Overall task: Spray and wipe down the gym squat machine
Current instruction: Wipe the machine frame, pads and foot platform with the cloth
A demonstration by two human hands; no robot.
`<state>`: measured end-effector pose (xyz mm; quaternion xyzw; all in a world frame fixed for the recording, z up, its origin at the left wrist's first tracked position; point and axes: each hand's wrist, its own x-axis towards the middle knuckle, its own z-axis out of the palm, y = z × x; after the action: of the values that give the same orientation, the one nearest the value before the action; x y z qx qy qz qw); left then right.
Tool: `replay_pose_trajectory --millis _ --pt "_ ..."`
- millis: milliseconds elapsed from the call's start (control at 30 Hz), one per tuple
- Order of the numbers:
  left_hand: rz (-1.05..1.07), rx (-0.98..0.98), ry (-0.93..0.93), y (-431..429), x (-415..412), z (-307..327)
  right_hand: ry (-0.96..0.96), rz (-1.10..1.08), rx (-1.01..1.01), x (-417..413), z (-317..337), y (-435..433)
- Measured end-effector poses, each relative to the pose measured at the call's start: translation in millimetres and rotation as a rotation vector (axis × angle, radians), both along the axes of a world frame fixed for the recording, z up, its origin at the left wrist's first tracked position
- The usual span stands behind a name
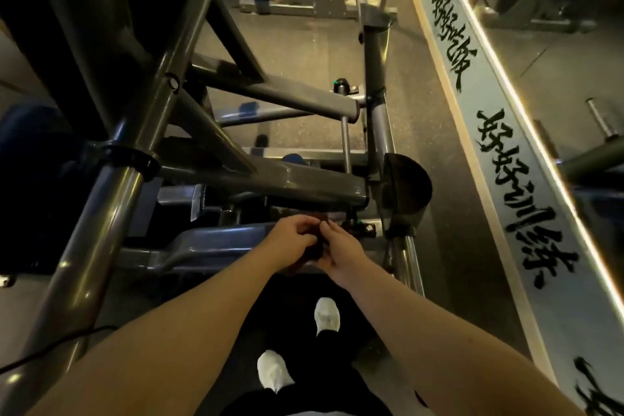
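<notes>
Squat machine (287, 179), one grey steel frame, fills the view from 9 to 1 o'clock, its lower beam just beyond the person's two hands. Left hand (293, 240) and right hand (342, 252) meet just below centre, fingers curled onto one small dark item (319, 248), too dim to identify. Two white shoes (327, 316) stand at 6 o'clock. One lettered wall band (506, 159) runs at 3 o'clock.
</notes>
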<state>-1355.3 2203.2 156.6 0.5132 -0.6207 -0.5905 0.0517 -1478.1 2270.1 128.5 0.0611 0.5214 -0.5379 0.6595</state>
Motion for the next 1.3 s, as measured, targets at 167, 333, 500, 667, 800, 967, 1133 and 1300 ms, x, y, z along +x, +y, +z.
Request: replay_pose_trajectory --millis 167,333,500,667,800,967,1133,1300 --pt "0.115 -0.061 -0.041 -31 -10 -31 0.173 -0.004 0.097 -7 -37 -41" --pt "0.248 -0.214 -0.216 -79 -21 -68 0.668 -0.077 0.226 -33 -57 -87" --pt "0.324 -0.484 -0.452 -123 -17 -89 0.95 -0.022 0.153 -63 -97 -132" --pt "0.759 -0.288 -0.629 -149 -5 -94 1.406 0.604 0.056 -41 -142 -170" --pt "0.775 -0.36 -0.648 -167 23 -107 1.466 0.735 -0.17 5 -138 -193" --pt "0.676 -0.386 -0.708 -175 33 -116 1.62 0.977 -0.37 13 -144 -210" --pt "0.684 -0.355 -0.718 -177 29 -117 1.665 0.855 -0.018 -48 -174 -192" --pt "0.701 -0.344 -0.698 -175 24 -119 1.496 0.706 0.386 -69 -173 -188"
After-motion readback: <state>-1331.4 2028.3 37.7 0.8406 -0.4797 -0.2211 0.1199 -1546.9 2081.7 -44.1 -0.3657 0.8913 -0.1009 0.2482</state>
